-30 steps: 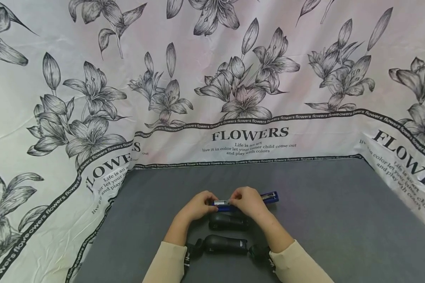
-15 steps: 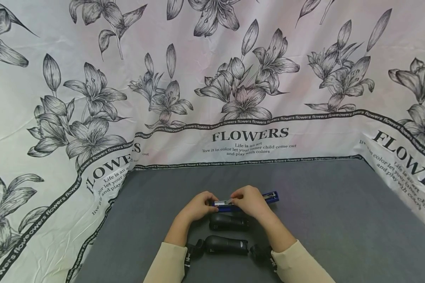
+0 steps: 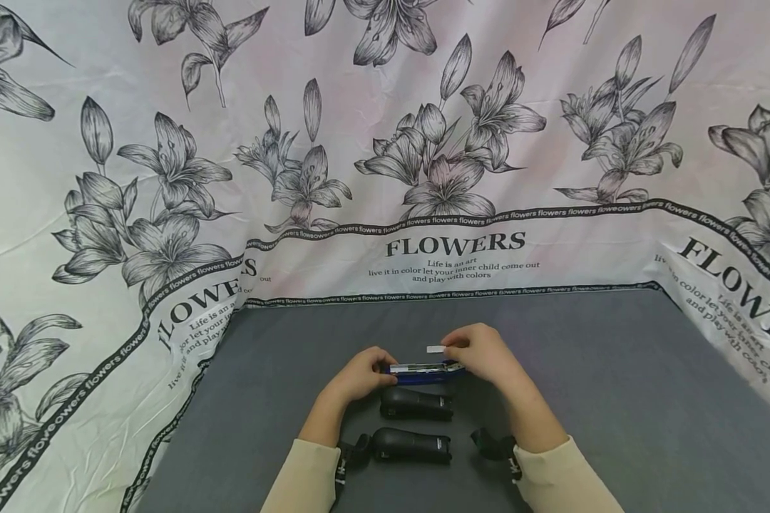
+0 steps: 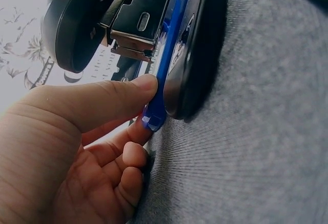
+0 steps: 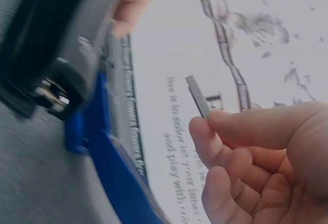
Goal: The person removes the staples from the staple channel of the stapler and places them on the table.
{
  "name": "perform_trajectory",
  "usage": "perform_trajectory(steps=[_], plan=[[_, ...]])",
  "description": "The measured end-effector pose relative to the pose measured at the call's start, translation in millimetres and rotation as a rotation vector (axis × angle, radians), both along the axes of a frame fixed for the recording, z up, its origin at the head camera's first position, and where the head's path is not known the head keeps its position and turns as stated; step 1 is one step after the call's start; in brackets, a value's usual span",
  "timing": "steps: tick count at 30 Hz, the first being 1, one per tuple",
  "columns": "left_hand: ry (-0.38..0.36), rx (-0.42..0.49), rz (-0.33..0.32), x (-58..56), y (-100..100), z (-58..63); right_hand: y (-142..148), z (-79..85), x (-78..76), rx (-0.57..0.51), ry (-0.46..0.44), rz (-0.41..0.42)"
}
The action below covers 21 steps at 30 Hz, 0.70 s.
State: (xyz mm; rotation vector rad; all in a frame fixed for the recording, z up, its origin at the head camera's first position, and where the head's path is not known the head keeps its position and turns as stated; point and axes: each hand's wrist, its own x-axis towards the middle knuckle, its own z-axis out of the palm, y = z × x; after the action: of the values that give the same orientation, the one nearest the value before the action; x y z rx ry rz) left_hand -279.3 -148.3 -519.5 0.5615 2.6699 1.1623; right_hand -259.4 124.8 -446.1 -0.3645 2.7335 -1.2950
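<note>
A blue stapler (image 3: 417, 380) lies opened out on the grey table, its metal staple channel showing along the top. My left hand (image 3: 359, 375) pinches its left end between thumb and fingers; the left wrist view shows the thumb on the blue edge (image 4: 171, 39). Up and away from the stapler, my right hand (image 3: 483, 351) pinches a short strip of staples (image 3: 434, 349) by one end. In the right wrist view the grey staple strip (image 5: 198, 97) sticks out past the fingertips. The stapler's right part is partly hidden behind my right hand.
Two black staplers (image 3: 417, 404) (image 3: 412, 444) lie side by side just in front of the blue one, close to both forearms. Dark wrist straps (image 3: 497, 446) hang at the sleeves. A flower-printed cloth (image 3: 452, 260) walls the back and sides of the table (image 3: 616, 370).
My right hand has lifted from the blue stapler's channel and moved right, carrying the staple strip clear of it. My left hand keeps its hold on the stapler's left end.
</note>
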Motion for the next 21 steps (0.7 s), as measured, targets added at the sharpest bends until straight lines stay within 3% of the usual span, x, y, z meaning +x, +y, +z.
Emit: perform_trajectory(steps=[11, 21], plan=[[-0.004, 0.013, 0.0, 0.9, 0, 1.9, 28, 23.4, 6.7, -0.012, -0.066, -0.075], [-0.01, 0.007, 0.007, 1.4, 1, 2.0, 49, 28.1, 6.9, 0.049, -0.025, -0.084]])
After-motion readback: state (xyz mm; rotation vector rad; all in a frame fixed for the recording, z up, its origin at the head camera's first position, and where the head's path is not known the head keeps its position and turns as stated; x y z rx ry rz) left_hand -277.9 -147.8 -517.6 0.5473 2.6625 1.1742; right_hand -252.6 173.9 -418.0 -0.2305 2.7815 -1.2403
